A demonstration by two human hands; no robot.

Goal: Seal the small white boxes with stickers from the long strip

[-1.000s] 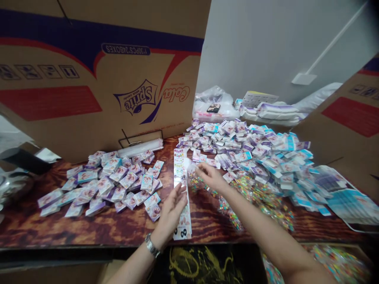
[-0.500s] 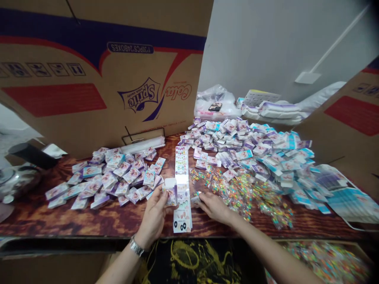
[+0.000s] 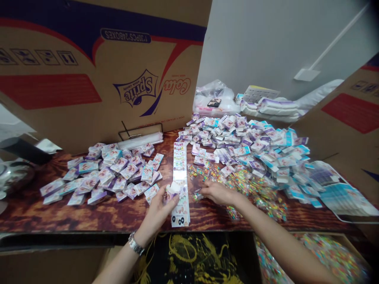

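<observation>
My left hand (image 3: 162,206) grips a small white-and-purple box (image 3: 173,189), its flap raised, above a stack of long sticker strips (image 3: 180,169). Just right of the strips, my right hand (image 3: 216,192) pinches the edge of a small clear packet (image 3: 196,195) with bits of colour in it. Beyond that hand spreads a heap of clear packets of colourful candy (image 3: 248,183). Left of my left hand lies a pile of small closed boxes (image 3: 118,173). A larger heap of small flat-looking boxes (image 3: 237,136) covers the back right.
A tall printed carton (image 3: 97,90) stands at the back left, another carton (image 3: 346,114) at the right. Plastic bags (image 3: 217,104) sit against the wall. Below the table edge, a box of candy packets (image 3: 331,256) stands at right. A dark cylinder (image 3: 26,150) lies far left.
My left hand has turned the small box and its fingers cover more of it. The right hand has shifted slightly up and right, with the packet at its fingertips. The view has tilted a little.
</observation>
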